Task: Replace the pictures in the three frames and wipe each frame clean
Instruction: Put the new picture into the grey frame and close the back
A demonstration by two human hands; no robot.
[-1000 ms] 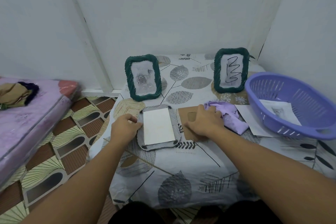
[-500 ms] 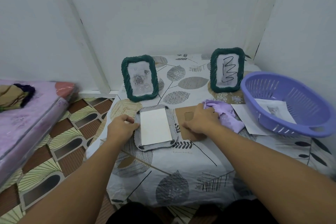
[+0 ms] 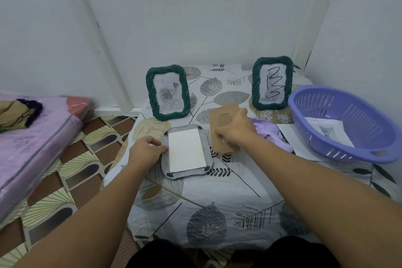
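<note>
Leaf-print worktop: left hand grips the face-down frame, right hand pinches the cardboard backing.

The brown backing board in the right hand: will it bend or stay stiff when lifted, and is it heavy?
The backing board probably stays fairly stiff: gripped by the right hand near one edge, it looks flat, without sagging. It looks thin, so likely light. It might crease if squeezed hard.

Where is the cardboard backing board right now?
In the head view, the backing board is gripped by the right hand, tilted up off the table just right of the face-down frame and left of the purple cloth.
</note>
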